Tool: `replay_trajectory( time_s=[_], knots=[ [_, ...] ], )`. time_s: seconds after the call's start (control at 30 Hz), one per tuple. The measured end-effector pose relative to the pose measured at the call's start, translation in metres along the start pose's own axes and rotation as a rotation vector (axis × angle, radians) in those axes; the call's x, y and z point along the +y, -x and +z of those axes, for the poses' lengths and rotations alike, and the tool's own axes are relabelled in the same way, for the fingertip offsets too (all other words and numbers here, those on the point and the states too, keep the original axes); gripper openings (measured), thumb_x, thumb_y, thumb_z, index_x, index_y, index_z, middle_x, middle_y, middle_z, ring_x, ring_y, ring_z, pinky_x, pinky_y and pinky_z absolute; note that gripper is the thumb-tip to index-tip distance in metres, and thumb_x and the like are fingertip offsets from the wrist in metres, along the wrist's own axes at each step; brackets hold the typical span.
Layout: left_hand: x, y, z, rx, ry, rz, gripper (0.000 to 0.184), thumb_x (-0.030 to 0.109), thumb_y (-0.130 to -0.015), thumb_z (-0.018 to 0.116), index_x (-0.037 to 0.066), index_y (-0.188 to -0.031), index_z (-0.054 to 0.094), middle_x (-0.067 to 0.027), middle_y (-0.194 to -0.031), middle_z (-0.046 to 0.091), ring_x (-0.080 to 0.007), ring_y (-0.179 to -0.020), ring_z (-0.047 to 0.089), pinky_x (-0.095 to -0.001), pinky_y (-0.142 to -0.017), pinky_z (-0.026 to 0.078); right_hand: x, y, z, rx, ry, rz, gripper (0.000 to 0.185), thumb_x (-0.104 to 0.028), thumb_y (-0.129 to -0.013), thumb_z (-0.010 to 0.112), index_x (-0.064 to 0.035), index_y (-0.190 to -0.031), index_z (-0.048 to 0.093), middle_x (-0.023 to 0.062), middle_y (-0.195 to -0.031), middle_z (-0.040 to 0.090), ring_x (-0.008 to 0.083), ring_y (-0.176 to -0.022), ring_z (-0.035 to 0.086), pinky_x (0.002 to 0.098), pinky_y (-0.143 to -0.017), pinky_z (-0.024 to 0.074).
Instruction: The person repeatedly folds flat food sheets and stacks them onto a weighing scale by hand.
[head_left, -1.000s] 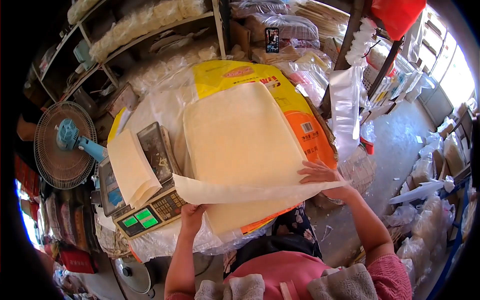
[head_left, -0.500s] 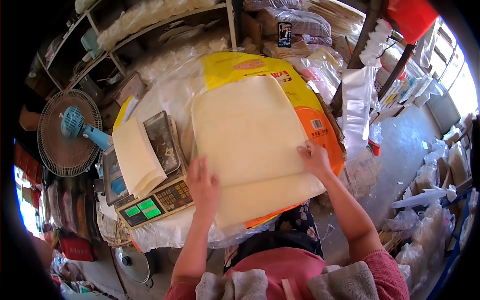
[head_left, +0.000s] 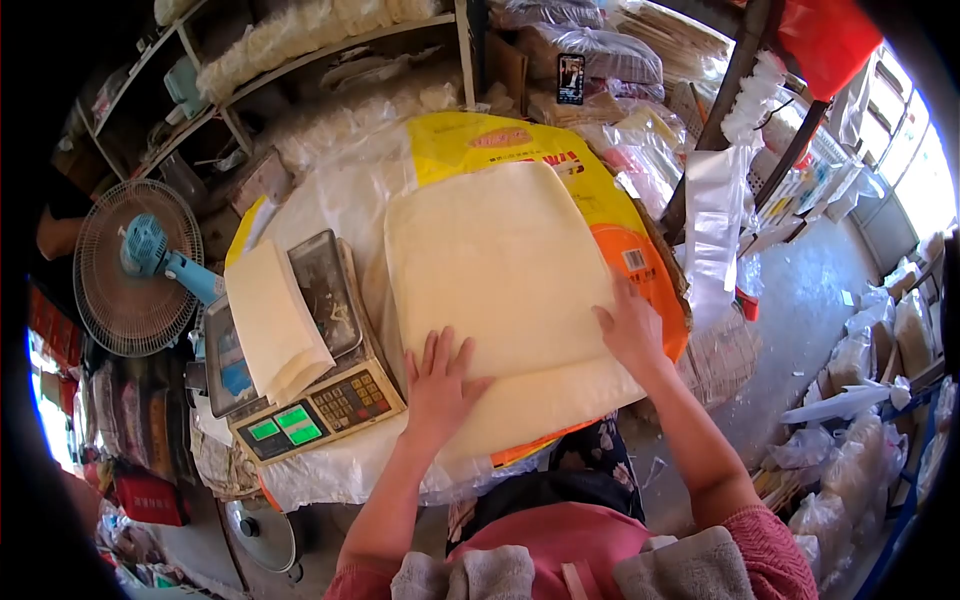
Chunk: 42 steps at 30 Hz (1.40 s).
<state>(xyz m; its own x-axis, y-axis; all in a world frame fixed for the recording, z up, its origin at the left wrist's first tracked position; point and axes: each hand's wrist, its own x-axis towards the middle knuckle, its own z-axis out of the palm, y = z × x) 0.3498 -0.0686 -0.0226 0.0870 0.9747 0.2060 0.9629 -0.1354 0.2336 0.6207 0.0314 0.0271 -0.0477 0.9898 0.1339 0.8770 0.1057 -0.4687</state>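
A large, thin cream-coloured sheet lies spread before me, its near edge folded over in a band. My left hand rests flat on its lower left part, fingers spread. At the sheet's right edge, my right hand lies with the fingers stretched out and the thumb apart; it grips nothing. To the left stands a digital scale with lit green displays. On its metal tray sits a folded stack of similar cream sheets.
Beneath the sheet is a yellow and orange printed plastic bag over clear plastic. A blue fan stands at the left. A phone is propped at the back among bagged goods. Plastic bags crowd the right side.
My left hand has come down flat onto the sheet, moving slightly right, with its fingers spreading. My right hand has opened out from the pinch on the sheet's right edge.
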Motion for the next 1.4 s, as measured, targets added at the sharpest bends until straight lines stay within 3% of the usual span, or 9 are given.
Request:
replay_trajectory(
  time_s=[0.1, 0.3, 0.47, 0.67, 0.83, 0.93, 1.03, 1.23, 1.4],
  knots=[
    [0.002, 0.002, 0.000, 0.005, -0.006, 0.019, 0.061, 0.047, -0.089, 0.057, 0.012, -0.139, 0.045, -0.0145, -0.150, 0.030, -0.0335, -0.140, 0.026, -0.0584, -0.111, 0.016, -0.006, 0.005, 0.014, 0.174, -0.013, -0.464, 0.057, -0.026, -0.092, 0.055, -0.0142, -0.144, 0.034, 0.0175, -0.146, 0.033, 0.0401, -0.130, 0.037, 0.0490, -0.104, 0.0344],
    [-0.015, 0.006, -0.005, 0.045, -0.020, 0.157, 0.049, 0.028, -0.083, 0.062, 0.010, -0.128, 0.053, -0.0148, -0.140, 0.043, -0.0322, -0.132, 0.038, -0.0540, -0.106, 0.029, 0.012, 0.022, 0.058, -0.066, 0.082, -0.479, 0.049, -0.028, -0.096, 0.047, -0.0137, -0.142, 0.038, 0.0174, -0.150, 0.029, 0.0408, -0.141, 0.018, 0.0517, -0.114, 0.0152],
    [-0.049, 0.005, -0.033, 0.113, -0.019, 0.237, 0.028, 0.009, -0.073, 0.066, 0.008, -0.101, 0.062, -0.0072, -0.105, 0.064, -0.0278, -0.097, 0.061, -0.0390, -0.088, 0.045, -0.002, 0.018, 0.046, -0.115, 0.035, -0.519, 0.049, -0.026, -0.095, 0.050, -0.0110, -0.140, 0.040, 0.0188, -0.145, 0.034, 0.0410, -0.137, 0.027, 0.0548, -0.110, 0.0233],
    [0.015, -0.007, -0.083, 0.472, 0.115, 0.421, 0.042, -0.001, -0.070, 0.069, 0.007, -0.110, 0.059, -0.0108, -0.107, 0.058, -0.0276, -0.105, 0.056, -0.0403, -0.094, 0.041, -0.096, 0.034, -0.003, -0.184, -0.141, -0.770, 0.057, -0.005, -0.078, 0.061, -0.0076, -0.133, 0.046, 0.0144, -0.127, 0.055, 0.0334, -0.122, 0.050, 0.0522, -0.104, 0.0347],
    [-0.018, -0.007, -0.044, 0.680, 1.163, -0.289, 0.078, -0.004, -0.075, 0.070, 0.000, -0.140, 0.027, -0.0140, -0.138, 0.039, -0.0254, -0.127, 0.041, -0.0377, -0.108, 0.032, -0.078, 0.027, -0.041, 0.123, -0.300, -1.104, 0.052, 0.003, -0.066, 0.059, -0.0068, -0.117, 0.058, 0.0122, -0.116, 0.062, 0.0307, -0.110, 0.057, 0.0440, -0.095, 0.0423],
    [-0.034, 0.019, -0.014, 0.496, 0.691, -0.202, 0.084, 0.003, -0.077, 0.071, 0.000, -0.144, 0.021, -0.0161, -0.152, 0.021, -0.0268, -0.139, 0.028, -0.0405, -0.112, 0.025, -0.034, 0.047, -0.030, -0.070, -0.324, -0.922, 0.042, -0.001, -0.074, 0.064, -0.0076, -0.115, 0.063, 0.0106, -0.116, 0.064, 0.0291, -0.112, 0.058, 0.0426, -0.098, 0.0430],
    [-0.055, 0.035, -0.006, 0.298, 0.292, 0.345, 0.056, 0.006, -0.080, 0.071, -0.004, -0.129, 0.047, -0.0134, -0.121, 0.061, -0.0229, -0.124, 0.051, -0.0411, -0.111, 0.027, 0.024, 0.056, 0.005, -0.326, -0.604, -0.750, 0.036, -0.010, -0.080, 0.067, -0.0060, -0.116, 0.062, 0.0096, -0.110, 0.066, 0.0251, -0.106, 0.061, 0.0382, -0.091, 0.0469],
    [-0.018, 0.013, -0.016, 0.066, 1.262, -0.509, 0.049, 0.008, -0.078, 0.073, 0.005, -0.124, 0.055, -0.0106, -0.101, 0.069, -0.0229, -0.086, 0.069, -0.0398, -0.105, 0.035, 0.032, 0.039, 0.013, -0.468, -0.763, 0.063, 0.029, -0.020, -0.089, 0.065, -0.0016, -0.110, 0.062, 0.0121, -0.094, 0.066, 0.0217, -0.085, 0.065, 0.0306, -0.079, 0.0495],
    [0.001, -0.012, -0.005, 0.304, 0.247, -0.141, 0.057, 0.031, -0.080, 0.072, 0.007, -0.128, 0.053, -0.0194, -0.136, 0.046, -0.0324, -0.129, 0.041, -0.0460, -0.106, 0.033, 0.013, 0.019, 0.013, -0.349, -0.209, 0.072, 0.040, -0.029, -0.083, 0.067, 0.0018, -0.107, 0.059, 0.0213, -0.089, 0.064, 0.0303, -0.084, 0.065, 0.0344, -0.077, 0.0499]
  ],
)
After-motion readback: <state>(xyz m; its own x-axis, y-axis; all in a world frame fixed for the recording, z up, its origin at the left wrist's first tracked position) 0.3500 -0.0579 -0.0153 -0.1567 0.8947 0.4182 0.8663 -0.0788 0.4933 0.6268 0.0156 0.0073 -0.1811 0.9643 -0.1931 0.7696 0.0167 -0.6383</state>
